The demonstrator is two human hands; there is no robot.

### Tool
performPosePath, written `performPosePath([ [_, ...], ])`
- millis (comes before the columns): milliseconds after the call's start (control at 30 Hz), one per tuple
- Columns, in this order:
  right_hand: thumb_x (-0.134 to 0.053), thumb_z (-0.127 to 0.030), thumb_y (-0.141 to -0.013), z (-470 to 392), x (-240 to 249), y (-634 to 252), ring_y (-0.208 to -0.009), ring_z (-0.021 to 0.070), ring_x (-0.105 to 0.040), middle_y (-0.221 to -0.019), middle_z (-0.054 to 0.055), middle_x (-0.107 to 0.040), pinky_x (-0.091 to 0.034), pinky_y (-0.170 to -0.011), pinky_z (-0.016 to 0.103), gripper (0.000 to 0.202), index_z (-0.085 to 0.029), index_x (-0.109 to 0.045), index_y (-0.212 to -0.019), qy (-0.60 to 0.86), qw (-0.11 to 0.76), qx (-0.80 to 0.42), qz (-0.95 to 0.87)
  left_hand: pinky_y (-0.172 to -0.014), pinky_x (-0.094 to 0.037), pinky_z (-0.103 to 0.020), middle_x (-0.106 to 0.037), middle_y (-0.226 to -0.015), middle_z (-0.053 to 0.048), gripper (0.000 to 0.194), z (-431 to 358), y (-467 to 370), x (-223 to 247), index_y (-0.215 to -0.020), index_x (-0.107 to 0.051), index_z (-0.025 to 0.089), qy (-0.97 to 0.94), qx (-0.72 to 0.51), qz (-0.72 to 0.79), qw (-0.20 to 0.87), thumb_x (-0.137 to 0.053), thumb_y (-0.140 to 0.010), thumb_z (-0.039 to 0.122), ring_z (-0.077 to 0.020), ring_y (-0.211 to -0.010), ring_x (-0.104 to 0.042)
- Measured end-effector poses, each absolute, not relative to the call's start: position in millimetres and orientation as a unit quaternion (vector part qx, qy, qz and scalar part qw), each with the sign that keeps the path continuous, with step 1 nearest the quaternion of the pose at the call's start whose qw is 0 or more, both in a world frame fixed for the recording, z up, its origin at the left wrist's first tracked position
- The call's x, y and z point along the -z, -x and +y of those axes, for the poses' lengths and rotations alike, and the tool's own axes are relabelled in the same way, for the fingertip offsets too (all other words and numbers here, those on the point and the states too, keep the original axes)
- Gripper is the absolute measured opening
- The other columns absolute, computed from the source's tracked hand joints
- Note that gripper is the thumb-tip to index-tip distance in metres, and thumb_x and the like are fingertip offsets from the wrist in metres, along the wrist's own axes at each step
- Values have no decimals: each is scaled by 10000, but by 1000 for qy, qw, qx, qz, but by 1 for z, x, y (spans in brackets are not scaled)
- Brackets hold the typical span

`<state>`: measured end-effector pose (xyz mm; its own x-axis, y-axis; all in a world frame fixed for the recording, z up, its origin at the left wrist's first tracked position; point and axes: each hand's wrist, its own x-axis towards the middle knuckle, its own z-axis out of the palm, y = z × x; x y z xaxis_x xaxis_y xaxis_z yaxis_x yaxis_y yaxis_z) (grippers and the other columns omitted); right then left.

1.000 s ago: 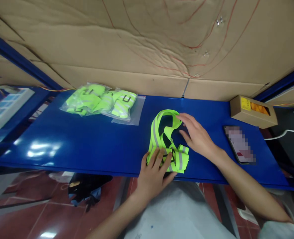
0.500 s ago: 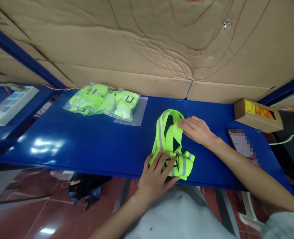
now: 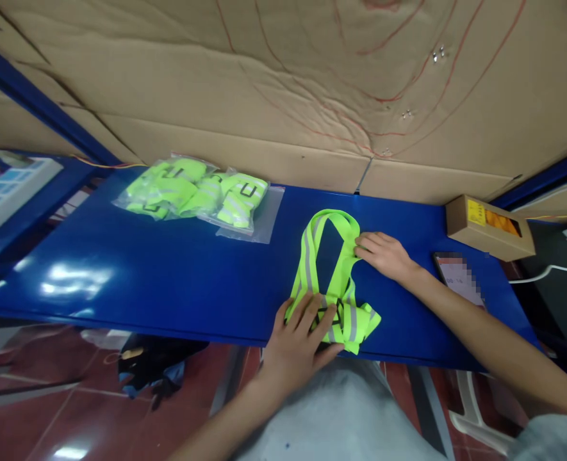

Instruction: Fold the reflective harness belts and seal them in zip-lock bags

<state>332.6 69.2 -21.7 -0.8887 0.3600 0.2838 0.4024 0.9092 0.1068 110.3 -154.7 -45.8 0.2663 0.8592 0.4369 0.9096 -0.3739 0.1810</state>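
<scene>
A lime-yellow reflective strap vest [image 3: 308, 256] with grey stripes lies on the blue table near its front edge. Its straps form a long loop pointing away from me, while the near end is bunched up around black buckles. My left hand [image 3: 300, 339] rests flat over that bunched end, fingers spread and pressing down. At the loop's right side, my right hand [image 3: 384, 255] has its fingers closed on the strap edge; the fingertips are partly hidden.
Several bagged yellow vests [image 3: 187, 189] lie at the back left, beside a flat clear bag [image 3: 268, 221]. To the right are a phone [image 3: 456, 278] and a cardboard box [image 3: 470, 224] with orange contents. A cardboard panel [image 3: 264, 141] backs the blue table [image 3: 168, 275].
My right hand has moved slightly right, and the loop's right strap is spread outward, so the gap inside is wider. My left hand stays on the bunched end.
</scene>
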Motion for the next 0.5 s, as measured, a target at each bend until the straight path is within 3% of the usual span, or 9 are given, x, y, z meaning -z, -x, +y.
performPosePath([
  [133, -507, -97, -1000, 69, 15, -331, -1287, 260, -592, -1280, 111, -721, -434, -1108, 450, 279, -160, -727, -1160, 173, 111, 88, -975, -1140, -348, -484, -630, -1428, -96, 568, -155, -111, 46, -1418, -600, 250, 791, 235, -562, 54, -570, -967, 594, -306, -1367, -532],
  [233, -531, -4, -901, 67, 7, -327, -1412, 285, -513, -1393, 100, -669, -359, -1200, 540, 465, -172, -691, -1304, 193, 75, 49, -977, -1137, -349, -482, -631, -1422, -100, 575, -154, -111, 45, -1424, -595, 246, 792, 233, -563, 51, -567, -969, 595, -309, -1367, -530],
  [300, -504, 28, -846, 69, -2, -327, -1411, 273, -526, -1403, 75, -664, -364, -1202, 557, 568, -218, -693, -1322, 215, 58, -17, -975, -1134, -351, -481, -630, -1422, -100, 573, -154, -111, 45, -1426, -593, 245, 792, 232, -562, 49, -563, -972, 592, -308, -1364, -532],
  [367, -465, -9, -873, 72, -13, -327, -1343, 239, -597, -1367, 42, -691, -439, -1159, 498, 552, -262, -711, -1298, 227, 51, -118, -965, -1128, -352, -484, -634, -1415, -98, 569, -154, -111, 44, -1424, -594, 244, 792, 232, -563, 48, -561, -974, 591, -308, -1356, -537],
  [500, -451, -311, -1027, 75, -36, -321, -1124, 209, -720, -1229, 20, -756, -547, -995, 370, 327, -271, -736, -1182, 347, 80, -277, -893, -1112, -358, -493, -640, -1408, -86, 564, -154, -112, 43, -1422, -592, 250, 790, 231, -566, 43, -562, -974, 590, -306, -1353, -539],
])
